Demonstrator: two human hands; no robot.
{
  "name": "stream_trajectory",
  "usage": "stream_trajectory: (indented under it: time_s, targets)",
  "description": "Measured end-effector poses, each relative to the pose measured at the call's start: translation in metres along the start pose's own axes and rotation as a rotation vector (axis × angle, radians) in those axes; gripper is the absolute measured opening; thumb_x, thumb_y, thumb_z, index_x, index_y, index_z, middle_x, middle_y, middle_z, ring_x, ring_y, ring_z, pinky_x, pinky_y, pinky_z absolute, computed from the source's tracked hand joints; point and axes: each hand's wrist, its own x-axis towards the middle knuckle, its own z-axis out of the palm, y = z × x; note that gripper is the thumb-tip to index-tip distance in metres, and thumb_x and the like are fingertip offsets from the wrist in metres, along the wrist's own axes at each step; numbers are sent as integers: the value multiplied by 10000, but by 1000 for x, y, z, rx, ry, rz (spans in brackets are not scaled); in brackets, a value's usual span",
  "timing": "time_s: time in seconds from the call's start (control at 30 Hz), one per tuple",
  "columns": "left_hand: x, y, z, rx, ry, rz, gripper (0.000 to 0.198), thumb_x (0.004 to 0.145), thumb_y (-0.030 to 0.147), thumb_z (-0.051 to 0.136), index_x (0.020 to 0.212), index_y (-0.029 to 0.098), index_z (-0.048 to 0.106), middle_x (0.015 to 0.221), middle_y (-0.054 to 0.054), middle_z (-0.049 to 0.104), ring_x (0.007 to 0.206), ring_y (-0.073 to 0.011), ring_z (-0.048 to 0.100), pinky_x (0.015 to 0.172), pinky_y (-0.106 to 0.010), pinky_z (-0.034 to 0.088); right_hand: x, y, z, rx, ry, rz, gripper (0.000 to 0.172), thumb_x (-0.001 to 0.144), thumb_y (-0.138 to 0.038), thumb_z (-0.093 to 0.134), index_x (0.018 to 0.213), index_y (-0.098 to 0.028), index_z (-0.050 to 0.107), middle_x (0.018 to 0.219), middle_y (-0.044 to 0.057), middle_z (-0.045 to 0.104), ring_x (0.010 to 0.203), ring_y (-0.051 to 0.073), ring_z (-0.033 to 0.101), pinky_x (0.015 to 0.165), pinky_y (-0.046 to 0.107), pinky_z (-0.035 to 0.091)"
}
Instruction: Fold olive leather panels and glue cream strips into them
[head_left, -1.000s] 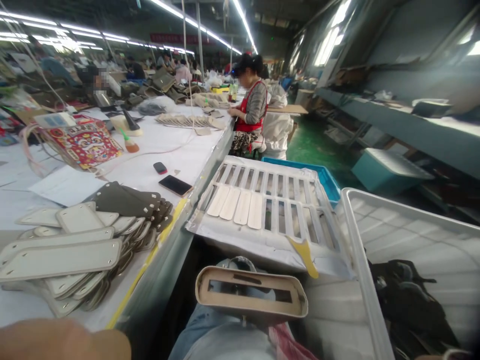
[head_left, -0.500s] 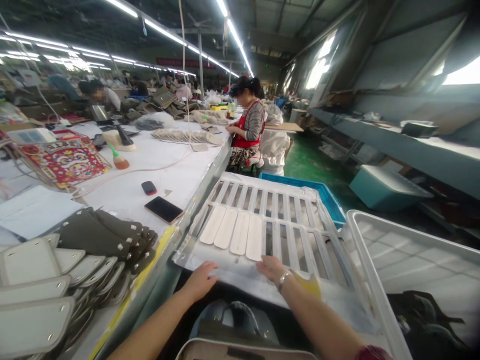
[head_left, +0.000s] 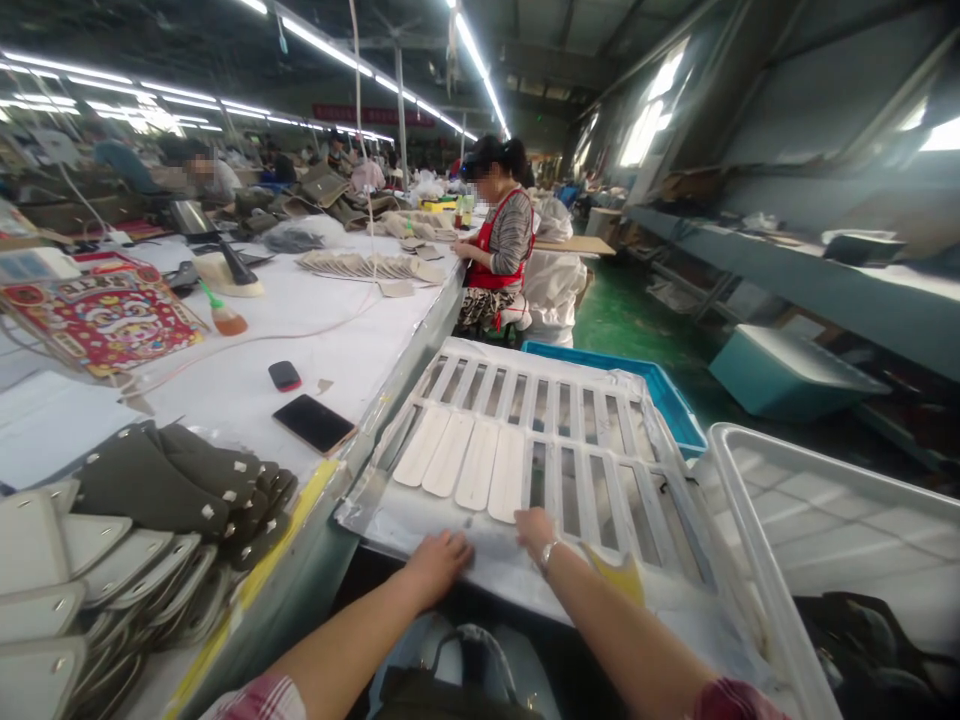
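Several flat, round-ended white strips lie side by side on a slatted white rack. At the lower end of the rightmost strip is my right hand, its fingers drawn together against the strip's corner. My left hand rests on the rack's white front border, fingers lightly bent and nothing visible in them. A yellow piece sticks out beside my right wrist. Below both hands a dark item with a curved handle is partly hidden.
Left, the white-topped table carries stacked grey-green pieces, a phone and a glue bottle. A white basket stands right, a blue crate behind the rack. A co-worker in a red apron works farther along.
My left hand has moved right and slightly down along the rack's border. My right hand's fingers have drawn in at the strip's end. The view has shifted slightly.
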Motion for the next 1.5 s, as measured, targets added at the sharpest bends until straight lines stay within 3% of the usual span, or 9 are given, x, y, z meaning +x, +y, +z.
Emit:
stream_trajectory:
  time_s: [0.27,0.5,0.8,0.9,1.0,1.1,1.2,1.37,1.5]
  targets:
    - [6,11,5,59,13,4,485,868,200,406,1352,181,368,1338,-196,397,1097,-349,448,806,-455,405,12,-18,-5,21,55,175,233,891,-316,504,1029,-134,549,907,32,585,689,96,563,578,239,501]
    - [11,2,-2,61,-76,-8,490,878,185,399,1360,274,374,1410,-183,336,1170,-388,421,797,-498,425,2,-33,-2,174,-59,48,219,881,-296,521,1021,-132,558,944,41,590,751,116,578,637,275,514]
    - [11,-3,-5,-130,-112,-47,653,766,233,616,1363,298,359,1439,-166,306,1264,-401,345,923,-574,362,-45,-30,-105,577,-205,-360,85,779,-286,574,806,-205,575,835,14,649,830,137,611,830,283,497]
    - [8,-13,-34,-414,6,-105,891,691,391,695,1421,203,220,1426,-188,321,1291,-357,325,1008,-503,323,-72,-28,-137,619,-182,-430,100,733,-330,576,754,-234,563,769,21,650,788,175,616,844,345,492]
    - [1,-20,-94,-522,199,-157,818,866,457,448,1440,132,-35,1491,-205,114,1354,-269,226,1060,-424,284,-103,-29,-151,579,-234,-459,118,688,-349,557,735,-241,568,729,38,643,712,207,608,760,386,502]
    - [-22,-6,-169,-706,554,-19,883,789,489,562,1443,182,54,1491,-164,163,1365,-280,190,1088,-450,232,-137,-29,-149,495,-359,-468,174,626,-340,571,754,-226,599,703,48,636,622,198,579,645,351,498]
    - [-63,34,-225,-593,700,171,1048,635,541,695,1434,169,126,1479,-169,187,1358,-315,183,1099,-466,203,-180,-31,-137,441,-471,-471,300,630,-335,586,881,-181,639,778,86,648,643,202,579,627,339,493]
    - [-129,117,-232,-379,669,172,1233,499,588,742,1431,124,83,1493,-208,65,1358,-396,79,1082,-563,153,-273,-45,-106,414,-596,-587,436,756,-339,566,1175,-219,550,1145,86,590,937,217,577,781,347,489]
    - [-145,138,-220,-530,656,138,634,692,248,606,1280,123,405,1259,-161,508,1158,-306,472,968,-424,396,-332,-63,-97,280,-689,-710,525,862,-541,370,1249,-208,492,1219,111,546,1068,252,538,853,409,469]
